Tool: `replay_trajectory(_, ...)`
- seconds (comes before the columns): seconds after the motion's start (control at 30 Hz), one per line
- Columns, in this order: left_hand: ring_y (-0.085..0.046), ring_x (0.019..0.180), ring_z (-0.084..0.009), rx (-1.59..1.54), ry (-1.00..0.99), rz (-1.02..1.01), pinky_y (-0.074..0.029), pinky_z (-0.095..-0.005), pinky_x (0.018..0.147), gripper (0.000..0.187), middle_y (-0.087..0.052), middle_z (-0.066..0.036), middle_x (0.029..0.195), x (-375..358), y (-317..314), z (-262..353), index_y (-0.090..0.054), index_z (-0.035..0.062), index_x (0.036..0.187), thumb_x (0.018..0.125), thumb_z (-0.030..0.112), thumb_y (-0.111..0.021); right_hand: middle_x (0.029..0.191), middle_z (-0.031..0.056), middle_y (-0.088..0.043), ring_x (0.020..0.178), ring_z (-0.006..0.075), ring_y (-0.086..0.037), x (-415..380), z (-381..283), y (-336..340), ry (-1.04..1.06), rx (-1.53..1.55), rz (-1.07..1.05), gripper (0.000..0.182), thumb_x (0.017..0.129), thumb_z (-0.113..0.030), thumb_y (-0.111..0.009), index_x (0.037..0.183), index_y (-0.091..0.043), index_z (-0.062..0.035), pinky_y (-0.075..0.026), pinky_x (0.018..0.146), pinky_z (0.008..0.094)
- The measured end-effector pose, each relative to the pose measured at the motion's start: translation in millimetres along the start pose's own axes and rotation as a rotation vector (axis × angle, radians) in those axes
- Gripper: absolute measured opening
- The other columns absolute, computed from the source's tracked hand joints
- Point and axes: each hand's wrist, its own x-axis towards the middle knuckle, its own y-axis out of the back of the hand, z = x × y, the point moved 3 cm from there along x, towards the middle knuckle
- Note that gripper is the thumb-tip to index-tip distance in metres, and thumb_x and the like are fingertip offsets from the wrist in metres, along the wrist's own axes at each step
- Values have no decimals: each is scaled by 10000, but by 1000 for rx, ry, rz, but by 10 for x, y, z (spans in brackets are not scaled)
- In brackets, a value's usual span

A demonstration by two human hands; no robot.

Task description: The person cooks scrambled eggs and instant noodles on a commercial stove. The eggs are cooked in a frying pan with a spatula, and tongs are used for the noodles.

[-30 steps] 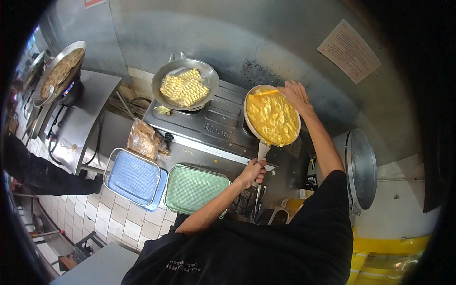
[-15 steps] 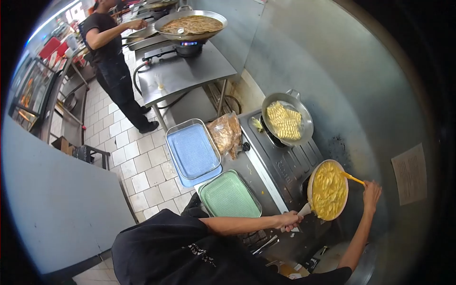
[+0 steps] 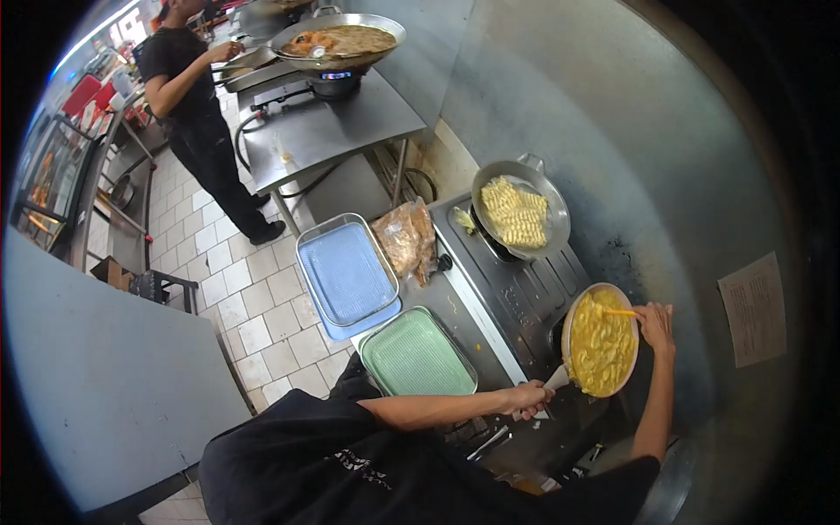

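Step in hand, my read: yellow mixture (image 3: pixel 602 354) being worked in the round pan (image 3: pixel 567 334), right of centre in the frame, at the near end of the stove (image 3: pixel 518 302). Left hand (image 3: pixel 528 399): fingers closed round the pan's pale handle (image 3: pixel 557 379). Right hand (image 3: pixel 656 328): fingers closed on the outer end of the orange utensil (image 3: pixel 619 312), other end in the mix near the far rim.

Any further stroke calls for a firm handle grip, pan near level, tool inside the rim; fill is close to the edge, so tilt could spill it.

Mix looks thick, wet, glossy, with soft folded lumps. Pan rim smooth, pale. Beyond it, shallow grey metal wok (image 3: pixel 557 236) with stiff, wavy pale-yellow blocks (image 3: pixel 516 213). Left of the stove: crinkled clear bag (image 3: pixel 405 241) of brownish pieces, rounded-corner green tray (image 3: pixel 418 354), ribbed, and blue tray (image 3: pixel 348 271), fine-textured.
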Motion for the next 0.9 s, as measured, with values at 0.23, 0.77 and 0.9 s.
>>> replay_trajectory(0.23, -314, 454, -49, 28, 13, 28, -262, -232, 370, 240, -363, 40, 647, -192, -50, 167, -434, 118, 910, 985, 344, -464, 826, 133, -572, 864, 304, -548, -545, -238, 499, 54, -88, 155, 170, 858, -124, -617, 972, -743, -129, -366, 910, 460)
replay_trajectory(0.77, -436, 411, -105, 204, -80, 45, -359, -283, 362, 336, -492, -4, 580, -12, 30, 32, -541, 79, 816, 926, 394, -507, 855, 142, -707, 820, 313, -679, -800, -608, 146, -211, -185, -79, 173, 772, -267, -722, 846, -766, -117, -501, 754, 433)
replay_trajectory(0.9, -402, 385, -105, 91, -104, -8, -345, -275, 341, 356, -449, 4, 560, 234, 106, -95, -515, 92, 796, 939, 418, -505, 798, 128, -702, 799, 336, -670, -691, -711, -621, -124, -278, 163, 146, 799, -198, -652, 758, -749, -97, -495, 778, 440)
